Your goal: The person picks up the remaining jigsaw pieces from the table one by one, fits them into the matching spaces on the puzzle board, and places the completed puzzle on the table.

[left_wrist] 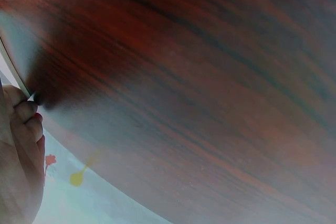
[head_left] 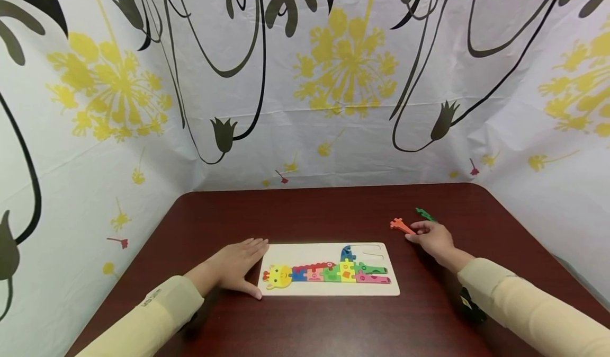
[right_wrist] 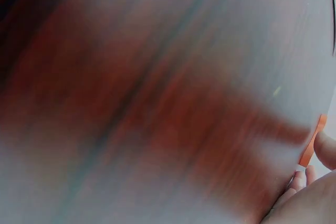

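A pale giraffe puzzle board [head_left: 324,253] lies on the table, with coloured pieces joined from the yellow giraffe head [head_left: 278,276] at its left to the legs at its right. In the head view an outlined bare slot shows at the board's upper right, beside a blue piece [head_left: 347,253]. My left hand [head_left: 238,267] rests at the board's left edge, fingers extended and thumb at the lower corner. My right hand [head_left: 432,239] pinches an orange puzzle piece [head_left: 399,225] right of the board; the right wrist view shows that orange piece [right_wrist: 314,142] by the thumb. Just beyond lies a green puzzle piece [head_left: 424,214].
The dark red-brown wooden table [head_left: 286,325] has rounded far corners. A white cloth [head_left: 305,155] with flower prints hangs behind and at both sides. A dark object [head_left: 472,306] shows beneath the right sleeve.
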The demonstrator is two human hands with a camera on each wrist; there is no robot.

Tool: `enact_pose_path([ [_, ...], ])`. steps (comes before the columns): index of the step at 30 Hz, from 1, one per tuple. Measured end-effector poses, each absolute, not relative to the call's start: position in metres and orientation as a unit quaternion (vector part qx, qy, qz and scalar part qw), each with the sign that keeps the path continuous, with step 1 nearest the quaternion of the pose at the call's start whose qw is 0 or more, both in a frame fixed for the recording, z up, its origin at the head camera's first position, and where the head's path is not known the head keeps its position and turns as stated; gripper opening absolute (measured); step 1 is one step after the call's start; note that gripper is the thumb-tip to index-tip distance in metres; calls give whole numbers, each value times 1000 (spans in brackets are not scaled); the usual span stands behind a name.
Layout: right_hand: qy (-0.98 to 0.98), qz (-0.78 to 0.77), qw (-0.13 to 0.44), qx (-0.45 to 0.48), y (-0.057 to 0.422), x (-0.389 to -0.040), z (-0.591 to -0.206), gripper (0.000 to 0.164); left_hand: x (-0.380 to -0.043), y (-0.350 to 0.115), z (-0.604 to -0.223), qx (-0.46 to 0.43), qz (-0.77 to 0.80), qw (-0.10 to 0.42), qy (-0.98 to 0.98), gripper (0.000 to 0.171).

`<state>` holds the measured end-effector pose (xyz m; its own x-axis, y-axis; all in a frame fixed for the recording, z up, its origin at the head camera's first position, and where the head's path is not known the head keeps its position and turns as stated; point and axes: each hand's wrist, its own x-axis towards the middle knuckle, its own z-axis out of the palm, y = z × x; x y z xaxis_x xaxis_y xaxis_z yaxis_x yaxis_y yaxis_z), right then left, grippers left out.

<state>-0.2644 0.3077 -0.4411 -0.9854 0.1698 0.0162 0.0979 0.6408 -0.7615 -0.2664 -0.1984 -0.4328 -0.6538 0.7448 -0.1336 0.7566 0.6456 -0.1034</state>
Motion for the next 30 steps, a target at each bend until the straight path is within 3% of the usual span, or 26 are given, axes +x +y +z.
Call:
enact_pose_path([
  [30, -906, 409, 37, -101, 302, -267, -443, 31, -265, -197, -432, 410, -78, 49, 907, 120],
])
